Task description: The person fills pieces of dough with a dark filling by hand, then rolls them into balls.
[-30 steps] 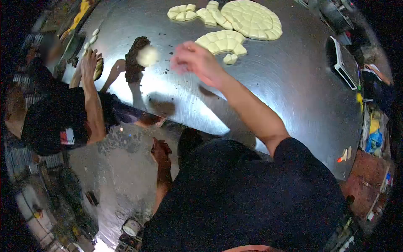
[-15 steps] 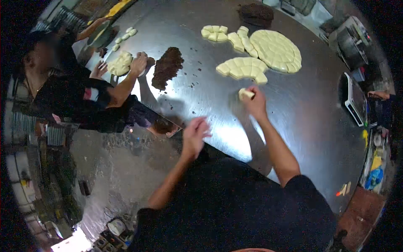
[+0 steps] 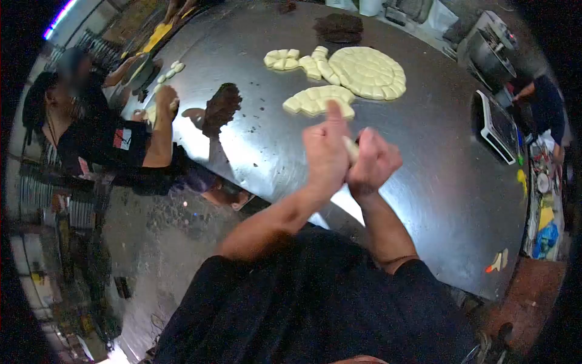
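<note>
My left hand (image 3: 325,148) and my right hand (image 3: 373,162) are pressed together above the metal table. A small pale piece of dough (image 3: 350,149) shows between them, mostly hidden by my fingers. My left thumb points up, and the fingers of my right hand are curled. Just beyond my hands lies a curved slab of scored dough (image 3: 318,99). Behind it are a large round of dough (image 3: 368,73), cut into many pieces, and a smaller cluster of dough pieces (image 3: 282,59).
On the metal table (image 3: 436,176) sit a dark crumbly heap (image 3: 222,108) and a dark mass (image 3: 338,28) at the back. At left, a co-worker (image 3: 103,136) handles dough. A white-edged device (image 3: 498,127) and a metal pot (image 3: 490,59) stand at right.
My left hand has come up and right to meet my right hand around the dough piece. The co-worker's hands have drawn together over their dough. The view has shifted slightly.
</note>
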Available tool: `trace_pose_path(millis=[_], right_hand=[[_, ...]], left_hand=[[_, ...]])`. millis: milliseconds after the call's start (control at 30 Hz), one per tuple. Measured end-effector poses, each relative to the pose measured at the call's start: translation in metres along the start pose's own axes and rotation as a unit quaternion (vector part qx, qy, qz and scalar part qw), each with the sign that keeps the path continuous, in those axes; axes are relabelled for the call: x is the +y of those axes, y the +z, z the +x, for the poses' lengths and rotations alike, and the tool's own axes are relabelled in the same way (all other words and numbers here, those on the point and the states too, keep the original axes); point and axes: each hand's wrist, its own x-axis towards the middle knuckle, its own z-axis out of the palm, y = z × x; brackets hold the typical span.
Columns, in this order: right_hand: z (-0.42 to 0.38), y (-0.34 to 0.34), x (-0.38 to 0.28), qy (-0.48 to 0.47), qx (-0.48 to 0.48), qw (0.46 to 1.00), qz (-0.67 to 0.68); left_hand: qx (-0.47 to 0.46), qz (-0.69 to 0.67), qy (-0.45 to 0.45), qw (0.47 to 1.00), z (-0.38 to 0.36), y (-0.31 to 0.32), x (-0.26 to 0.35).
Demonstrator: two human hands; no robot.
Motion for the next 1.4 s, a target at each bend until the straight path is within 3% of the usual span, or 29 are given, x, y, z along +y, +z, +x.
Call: trace_pose_path(millis=[33, 67, 100, 133, 167, 233, 300, 367, 400, 433, 467, 533, 567, 633, 667, 700, 733, 767, 833, 900, 967, 1033, 1067, 1100, 1200, 1267, 1300, 1367, 1400], right_hand=[[-0.002, -0.005, -0.012, 0.016, -0.011, 0.999, 0.049], [-0.004, -0.010, -0.024, 0.033, -0.019, 0.995, 0.097], [-0.007, -0.016, -0.038, 0.147, -0.070, 0.968, 0.192], [-0.011, -0.025, -0.032, 0.212, -0.159, 0.957, 0.116], [-0.013, -0.017, -0.027, 0.216, -0.168, 0.954, 0.123], [-0.014, 0.008, -0.020, 0.096, -0.210, 0.969, 0.086], [-0.053, 0.023, 0.007, 0.024, -0.390, 0.908, 0.152], [-0.076, 0.034, 0.010, 0.250, -0.472, 0.815, 0.226], [-0.081, 0.048, 0.015, 0.256, -0.471, 0.814, 0.223], [-0.082, 0.069, 0.024, 0.238, -0.435, 0.854, 0.159], [-0.084, 0.092, 0.036, 0.218, -0.396, 0.887, 0.093], [-0.097, 0.147, 0.072, 0.121, -0.412, 0.901, 0.067], [-0.107, 0.177, 0.090, 0.079, -0.438, 0.894, 0.050], [-0.126, 0.238, 0.114, 0.004, -0.485, 0.874, 0.022], [-0.133, 0.269, 0.121, -0.031, -0.505, 0.862, 0.011], [-0.140, 0.301, 0.127, -0.030, -0.506, 0.862, 0.016], [-0.148, 0.331, 0.134, -0.096, -0.484, 0.870, -0.008], [-0.155, 0.354, 0.139, -0.162, -0.459, 0.873, -0.033], [-0.163, 0.373, 0.137, -0.175, -0.452, 0.873, -0.048], [-0.167, 0.381, 0.135, -0.188, -0.521, 0.817, -0.159], [-0.170, 0.384, 0.134, -0.179, -0.502, 0.830, -0.164], [-0.158, 0.382, 0.128, -0.212, -0.572, 0.764, -0.208], [-0.169, 0.389, 0.138, -0.196, -0.570, 0.774, -0.197], [-0.175, 0.389, 0.142, -0.232, -0.438, 0.855, -0.153], [-0.166, 0.380, 0.148, -0.191, -0.486, 0.845, -0.116], [-0.152, 0.352, 0.144, -0.007, -0.496, 0.866, -0.064], [-0.139, 0.331, 0.134, 0.052, -0.445, 0.894, -0.019], [-0.130, 0.290, 0.129, 0.114, -0.347, 0.926, 0.093], [-0.115, 0.264, 0.115, 0.130, -0.377, 0.912, 0.092]], left_hand=[[-0.006, -0.001, 0.002, 1.000, 0.000, -0.010, 0.005], [-0.088, -0.049, -0.037, 0.994, -0.003, -0.026, 0.007], [-0.162, -0.096, -0.077, 0.979, -0.004, -0.041, 0.008], [-0.153, -0.095, -0.077, 0.981, -0.001, -0.054, 0.006], [-0.070, -0.015, -0.114, 0.991, 0.004, -0.067, 0.003], [0.002, -0.065, -0.177, 0.982, 0.015, -0.104, -0.017], [-0.044, -0.124, -0.247, 0.960, 0.002, -0.152, -0.024], [0.019, -0.045, -0.263, 0.963, -0.012, -0.195, -0.036], [0.076, 0.038, -0.278, 0.957, -0.023, -0.217, -0.045], [0.074, 0.039, -0.285, 0.955, -0.033, -0.244, -0.057], [0.043, 0.252, -0.132, 0.958, -0.044, -0.271, -0.069], [0.003, 0.446, 0.028, 0.894, -0.062, -0.286, -0.062], [0.043, 0.482, -0.134, 0.865, -0.066, -0.277, -0.039], [0.084, 0.506, -0.293, 0.807, -0.079, -0.293, -0.032], [0.178, 0.216, -0.345, 0.896, -0.087, -0.317, -0.050], [0.256, -0.096, -0.359, 0.893, -0.094, -0.334, -0.057], [0.260, -0.094, -0.358, 0.892, -0.099, -0.341, -0.054], [0.209, 0.083, -0.335, 0.915, -0.103, -0.346, -0.050], [0.152, 0.258, -0.305, 0.904, -0.095, -0.343, -0.038], [0.159, 0.253, -0.281, 0.912, -0.085, -0.336, -0.022], [0.150, 0.273, -0.263, 0.913, -0.075, -0.333, -0.012], [0.124, 0.299, -0.247, 0.914, -0.063, -0.331, -0.013], [0.106, 0.313, -0.218, 0.918, -0.053, -0.329, -0.017], [0.095, 0.321, -0.198, 0.921, -0.043, -0.326, -0.019], [0.081, 0.224, -0.188, 0.953, -0.007, -0.313, -0.020], [0.119, 0.081, -0.203, 0.968, 0.016, -0.303, -0.027], [0.156, -0.030, -0.210, 0.965, 0.024, -0.300, -0.035], [0.090, -0.059, -0.121, 0.987, 0.036, -0.312, -0.071], [0.192, 0.010, -0.199, 0.961, 0.044, -0.303, -0.076]])
